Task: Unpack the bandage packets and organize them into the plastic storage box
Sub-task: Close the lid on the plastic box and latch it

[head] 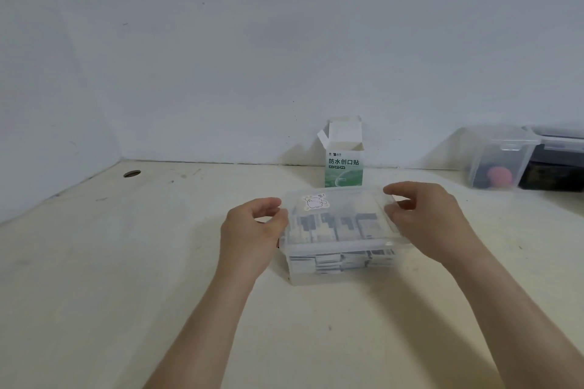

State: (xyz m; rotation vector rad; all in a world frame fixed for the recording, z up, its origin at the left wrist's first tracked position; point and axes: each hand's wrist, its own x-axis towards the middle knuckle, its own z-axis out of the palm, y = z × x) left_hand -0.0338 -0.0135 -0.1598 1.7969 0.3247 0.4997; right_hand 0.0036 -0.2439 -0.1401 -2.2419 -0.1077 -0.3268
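A clear plastic storage box (pixel 341 275) sits on the desk in front of me, its clear lid (pixel 341 202) on top with a small cartoon sticker (pixel 314 201). Several bandage packets (pixel 328 227) lie stacked inside and show through the plastic. My left hand (pixel 249 230) is at the lid's left edge, thumb and curled fingers pinching it. My right hand (pixel 433 221) holds the lid's right edge between thumb and forefinger. Behind the box stands a green and white bandage carton (pixel 343 167) with its top flaps open.
The pale desk (pixel 126 262) meets the white wall (pixel 221 57) at the back and left, with a cable hole (pixel 132 173) at the far left. A clear bin (pixel 496 158) with a red thing inside and a dark container (pixel 556 167) stand at the far right.
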